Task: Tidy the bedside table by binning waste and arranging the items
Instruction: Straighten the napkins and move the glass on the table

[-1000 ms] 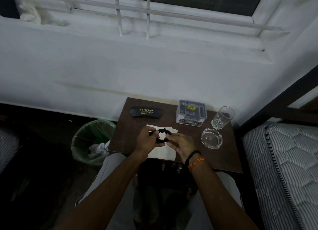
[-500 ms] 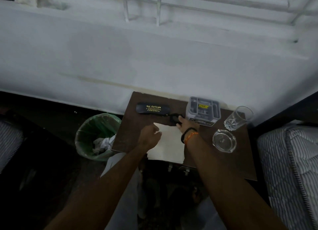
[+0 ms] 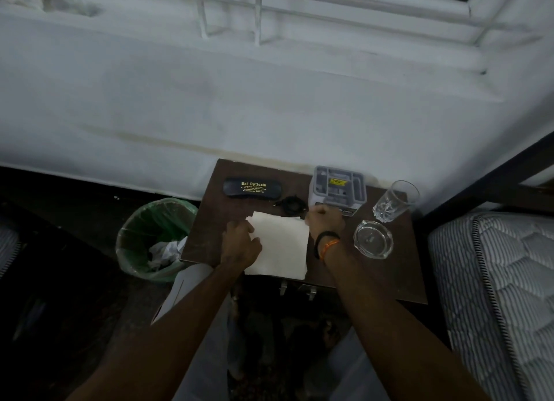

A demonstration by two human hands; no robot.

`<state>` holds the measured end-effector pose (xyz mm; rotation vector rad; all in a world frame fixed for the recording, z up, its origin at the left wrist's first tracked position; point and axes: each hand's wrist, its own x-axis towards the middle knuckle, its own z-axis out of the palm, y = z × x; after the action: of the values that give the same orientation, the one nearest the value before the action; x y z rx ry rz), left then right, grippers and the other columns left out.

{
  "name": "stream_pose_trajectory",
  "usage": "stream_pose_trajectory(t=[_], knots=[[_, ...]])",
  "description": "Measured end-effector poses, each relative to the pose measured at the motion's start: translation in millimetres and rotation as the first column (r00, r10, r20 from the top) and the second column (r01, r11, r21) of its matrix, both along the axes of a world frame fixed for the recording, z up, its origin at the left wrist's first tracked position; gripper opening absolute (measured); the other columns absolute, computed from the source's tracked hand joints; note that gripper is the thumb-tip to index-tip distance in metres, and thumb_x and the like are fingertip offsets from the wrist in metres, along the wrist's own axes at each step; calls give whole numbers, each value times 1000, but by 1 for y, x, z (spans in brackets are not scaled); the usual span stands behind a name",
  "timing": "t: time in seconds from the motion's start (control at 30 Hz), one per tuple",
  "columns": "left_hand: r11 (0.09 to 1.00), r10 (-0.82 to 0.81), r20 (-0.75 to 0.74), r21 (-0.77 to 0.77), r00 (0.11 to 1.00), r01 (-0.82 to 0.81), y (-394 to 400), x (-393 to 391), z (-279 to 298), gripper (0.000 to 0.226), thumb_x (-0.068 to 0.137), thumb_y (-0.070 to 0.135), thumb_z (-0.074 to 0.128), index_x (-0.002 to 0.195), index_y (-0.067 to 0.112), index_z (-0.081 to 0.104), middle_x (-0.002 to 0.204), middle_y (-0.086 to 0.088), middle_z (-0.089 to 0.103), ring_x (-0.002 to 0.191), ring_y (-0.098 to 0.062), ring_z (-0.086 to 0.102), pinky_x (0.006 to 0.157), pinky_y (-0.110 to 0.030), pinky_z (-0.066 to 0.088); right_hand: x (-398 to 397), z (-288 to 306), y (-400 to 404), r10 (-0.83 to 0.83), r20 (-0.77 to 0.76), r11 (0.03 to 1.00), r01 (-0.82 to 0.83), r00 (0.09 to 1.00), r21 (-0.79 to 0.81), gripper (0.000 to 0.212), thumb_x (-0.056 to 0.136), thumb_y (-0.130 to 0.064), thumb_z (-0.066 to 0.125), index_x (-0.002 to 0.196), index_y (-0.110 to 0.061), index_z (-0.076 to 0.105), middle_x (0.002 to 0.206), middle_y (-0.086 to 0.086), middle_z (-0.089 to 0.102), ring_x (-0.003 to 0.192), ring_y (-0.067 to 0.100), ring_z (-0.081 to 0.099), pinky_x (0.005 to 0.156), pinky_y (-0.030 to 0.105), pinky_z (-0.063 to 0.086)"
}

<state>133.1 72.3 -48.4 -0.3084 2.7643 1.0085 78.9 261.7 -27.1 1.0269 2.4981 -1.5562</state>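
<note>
Both hands on the white paper, one at each side of the sheet.

Left hand (image 3: 241,241) sits on the left edge of the white paper sheet (image 3: 280,244), fingers curled at its upper left corner and seemingly pinching it, though the grip itself is hard to make out. Right hand (image 3: 325,222) is bunched up at the sheet's upper right corner, knuckles up, and whether it grips the paper I cannot tell. The sheet lies flat on the dark brown counter (image 3: 404,280), its near edge at the front rim. Just behind it, a small black coiled cable (image 3: 290,205), with the black spectacle case (image 3: 252,187) further back. Grey organiser box (image 3: 338,187) back right, drinking glass (image 3: 395,201) and glass ashtray (image 3: 372,238) to the right. Green-lined bin (image 3: 156,238) on the floor to the left, with crumpled paper inside.
</note>
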Motion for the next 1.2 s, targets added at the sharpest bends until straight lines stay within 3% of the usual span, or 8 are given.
stream_pose_trajectory(t=[0.07, 0.17, 0.33, 0.47, 0.63, 0.8, 1.0, 1.2], knots=[[1000, -15, -11, -8, 1000, 15, 1, 4, 3, 29, 84, 22, 70, 109, 12, 61, 126, -12, 57, 119, -30, 50, 98, -38, 44, 15, 6, 9, -14, -54, 999, 16, 998, 41, 24, 73, -26, 51, 75, -17, 73, 89, 6, 75, 89, 28, 68, 83, 32, 54], [999, -53, -48, -1, 997, 53, 8, 9, 9, 28, 86, 21, 68, 112, 12, 62, 125, -12, 57, 115, -30, 53, 98, -37, 44, 34, 8, 32, -82, -99, 995, 87, 992, 46, 15, 78, -11, 57, 78, -19, 70, 89, 4, 72, 82, 21, 62, 76, 29, 49], [953, -300, -73, 17, 951, 301, 55, 12, 25, 33, 90, 27, 64, 119, 14, 59, 123, -9, 59, 115, -25, 53, 98, -36, 45, 60, 11, 77, -140, -170, 978, 163, 975, 132, 13, 80, -10, 59, 81, -7, 71, 88, 13, 70, 84, 27, 61, 82, 24, 45], [835, -545, -38, -109, 837, 539, 100, 11, 31, 51, 87, 36, 66, 131, 14, 53, 134, -11, 54, 122, -29, 50, 103, -39, 42, 71, 21, 101, -171, -112, 941, 196, 979, 275, 16, 88, -20, 60, 95, -14, 73, 108, 14, 71, 106, 38, 62, 85, 37, 48], [676, -695, 64, -281, 716, 681, 138, 14, 14, 73, 87, 45, 63, 148, 15, 35, 157, -13, 30, 144, -33, 27, 119, -43, 26, 72, 21, 131, -194, -138, 938, 225, 971, 265, 16, 76, -14, 64, 91, -19, 67, 100, 4, 71, 100, 30, 64, 81, 35, 50], [589, -736, 133, -356, 663, 726, 147, 17, -9, 87, 81, 47, 70, 152, 19, 28, 161, -12, 19, 148, -35, 17, 122, -44, 10, 55, 21, 155, -197, -233, 918, 263, 952, 297, 54, 68, -25, 82, 113, -11, 56, 118, 11, 57, 110, 30, 53, 89, 40, 47], [641, -708, 123, -301, 696, 706, 150, 13, -14, 88, 77, 44, 76, 151, 24, 32, 161, -6, 19, 148, -33, 18, 121, -43, 17, 15, 18, 176, -201, -160, 964, 224, 966, 141, 119, 51, -50, 90, 146, -10, 31, 149, 15, 39, 136, 34, 40, 109, 47, 40], [679, -689, 115, -243, 715, 693, 149, 15, -15, 86, 79, 40, 76, 151, 24, 33, 163, -5, 14, 150, -33, 14, 119, -40, 23, -27, -18, 195, -231, -258, 972, 232, 938, -27, 127, 33, -58, 90, 142, -32, 30, 146, 1, 42, 131, 24, 47, 102, 47, 49]])
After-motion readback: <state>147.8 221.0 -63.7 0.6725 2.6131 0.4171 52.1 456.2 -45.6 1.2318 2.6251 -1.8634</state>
